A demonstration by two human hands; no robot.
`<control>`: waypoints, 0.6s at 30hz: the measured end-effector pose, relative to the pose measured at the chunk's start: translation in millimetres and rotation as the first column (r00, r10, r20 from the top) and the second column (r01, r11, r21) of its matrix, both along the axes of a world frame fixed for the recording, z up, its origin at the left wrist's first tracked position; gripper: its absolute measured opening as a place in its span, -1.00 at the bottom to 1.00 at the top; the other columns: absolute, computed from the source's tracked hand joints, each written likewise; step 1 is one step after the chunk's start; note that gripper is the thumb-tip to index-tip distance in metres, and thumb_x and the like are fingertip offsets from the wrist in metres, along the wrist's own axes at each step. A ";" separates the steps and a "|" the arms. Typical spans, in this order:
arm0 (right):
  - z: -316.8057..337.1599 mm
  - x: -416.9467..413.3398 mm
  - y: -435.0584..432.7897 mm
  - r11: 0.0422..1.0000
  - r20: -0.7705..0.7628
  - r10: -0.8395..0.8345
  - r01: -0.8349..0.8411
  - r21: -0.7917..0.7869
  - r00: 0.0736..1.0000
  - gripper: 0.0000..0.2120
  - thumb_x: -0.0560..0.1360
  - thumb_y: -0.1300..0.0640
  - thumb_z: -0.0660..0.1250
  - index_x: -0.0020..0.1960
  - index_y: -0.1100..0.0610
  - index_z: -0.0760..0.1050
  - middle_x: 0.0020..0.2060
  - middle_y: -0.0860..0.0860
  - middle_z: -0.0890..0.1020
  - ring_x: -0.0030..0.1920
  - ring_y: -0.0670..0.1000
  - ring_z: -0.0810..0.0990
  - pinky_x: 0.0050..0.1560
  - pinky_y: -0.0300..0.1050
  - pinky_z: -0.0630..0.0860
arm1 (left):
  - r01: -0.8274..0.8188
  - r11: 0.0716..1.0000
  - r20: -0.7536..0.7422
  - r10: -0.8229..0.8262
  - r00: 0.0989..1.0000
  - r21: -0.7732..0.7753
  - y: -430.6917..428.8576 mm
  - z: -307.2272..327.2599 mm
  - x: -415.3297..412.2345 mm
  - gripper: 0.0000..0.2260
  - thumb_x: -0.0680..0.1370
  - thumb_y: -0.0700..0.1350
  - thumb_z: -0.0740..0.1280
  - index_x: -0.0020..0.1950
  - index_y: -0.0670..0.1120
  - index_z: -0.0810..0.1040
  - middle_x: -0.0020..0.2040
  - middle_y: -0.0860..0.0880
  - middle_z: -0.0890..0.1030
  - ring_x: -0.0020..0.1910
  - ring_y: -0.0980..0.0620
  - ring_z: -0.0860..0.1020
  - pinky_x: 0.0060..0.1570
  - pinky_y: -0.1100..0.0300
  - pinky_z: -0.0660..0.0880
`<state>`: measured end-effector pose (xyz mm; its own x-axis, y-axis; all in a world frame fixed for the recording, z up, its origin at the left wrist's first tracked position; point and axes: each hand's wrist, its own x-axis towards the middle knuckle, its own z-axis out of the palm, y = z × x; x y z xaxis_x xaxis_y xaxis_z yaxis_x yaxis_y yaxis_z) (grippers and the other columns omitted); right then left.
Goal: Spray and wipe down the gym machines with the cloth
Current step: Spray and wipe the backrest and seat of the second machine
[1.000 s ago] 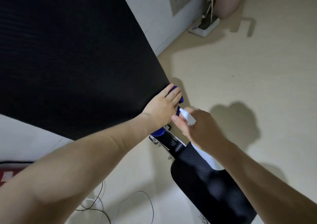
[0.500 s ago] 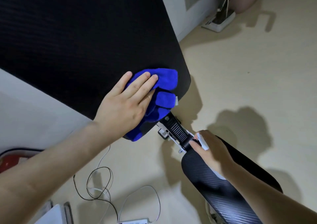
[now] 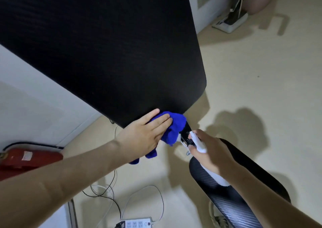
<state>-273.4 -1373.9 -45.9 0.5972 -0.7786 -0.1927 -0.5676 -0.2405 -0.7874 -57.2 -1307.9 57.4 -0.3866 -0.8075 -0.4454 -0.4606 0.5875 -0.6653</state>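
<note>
A large black back pad (image 3: 108,53) of a gym bench fills the upper left. My left hand (image 3: 142,133) presses a blue cloth (image 3: 174,128) against the pad's lower edge, fingers laid flat over it. A metal hinge bracket (image 3: 185,138) joins this pad to the black seat pad (image 3: 231,193) at lower right. My right hand (image 3: 212,152) grips a white spray bottle (image 3: 198,143) just above the seat pad, its nozzle end close to the hinge and the cloth.
A red fire extinguisher (image 3: 29,158) lies on the floor at left by the white wall. A white power strip (image 3: 137,223) and loose cables (image 3: 111,189) lie on the beige floor below my arms. A white stand base (image 3: 231,23) sits at upper right.
My left hand slid the blue cloth down to the pad's bottom edge, bunching it near the hinge. My right hand with the bottle rose toward the hinge. The view shifted.
</note>
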 end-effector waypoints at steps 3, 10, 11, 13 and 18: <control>26.5 23.6 9.4 1.000 0.006 0.003 -0.003 0.016 1.000 -0.92 0.54 -0.03 0.26 0.01 -0.08 0.41 -0.22 -0.03 0.60 -0.15 0.09 0.55 -0.13 -0.12 0.46 | 0.078 0.997 -0.191 -0.076 0.979 0.007 12.5 27.2 16.8 -0.67 0.47 -0.15 0.30 0.20 -0.11 0.64 0.39 -0.11 0.47 0.41 -0.15 0.39 0.48 -0.19 0.03; 59.6 54.2 34.2 0.996 -0.070 0.048 -0.042 0.078 0.996 -0.75 0.55 -0.07 0.18 -0.26 -0.04 0.24 -0.41 -0.03 0.46 -0.37 -0.03 0.41 -0.21 -0.11 0.39 | 0.055 0.985 -0.476 -0.127 0.870 -0.161 46.8 85.8 53.8 -0.74 0.59 -0.27 0.19 0.09 -0.18 0.67 0.26 -0.13 0.59 0.28 -0.15 0.53 0.36 -0.06 0.30; 62.3 55.7 37.4 0.997 -0.078 0.065 -0.061 0.056 0.995 -0.78 0.53 -0.05 0.20 -0.24 -0.03 0.26 -0.38 -0.03 0.50 -0.33 0.02 0.45 -0.19 -0.10 0.41 | 0.029 0.984 -0.515 -0.116 0.849 -0.175 53.5 94.3 57.3 -0.77 0.59 -0.26 0.22 0.05 -0.19 0.68 0.24 -0.13 0.60 0.25 -0.15 0.56 0.32 -0.06 0.34; 70.6 57.9 46.2 0.997 -0.096 0.076 -0.077 -0.005 0.993 -0.90 0.52 -0.02 0.22 -0.10 -0.01 0.37 -0.28 -0.03 0.59 -0.21 0.10 0.54 -0.14 -0.07 0.45 | -0.050 0.975 -0.584 -0.089 0.807 -0.217 66.7 114.5 62.9 -0.83 0.58 -0.24 0.29 0.03 -0.21 0.68 0.23 -0.14 0.61 0.22 -0.17 0.57 0.24 -0.06 0.41; 96.3 66.5 59.8 0.997 -0.065 0.056 -0.060 -0.058 0.996 -0.84 0.53 -0.04 0.21 0.09 -0.05 0.41 -0.29 -0.04 0.59 -0.26 0.11 0.53 -0.13 -0.04 0.54 | -0.184 0.857 -0.650 -0.208 0.731 -0.482 64.3 170.5 68.2 -0.82 0.62 -0.28 0.25 0.12 -0.26 0.63 0.29 -0.19 0.55 0.24 -0.25 0.52 0.10 -0.19 0.47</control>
<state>-206.8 -1314.1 50.4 0.6299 -0.7541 -0.1858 -0.5996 -0.3201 -0.7335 10.9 -1243.6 227.9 -0.4264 -0.8216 0.3783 -0.8821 0.2852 -0.3749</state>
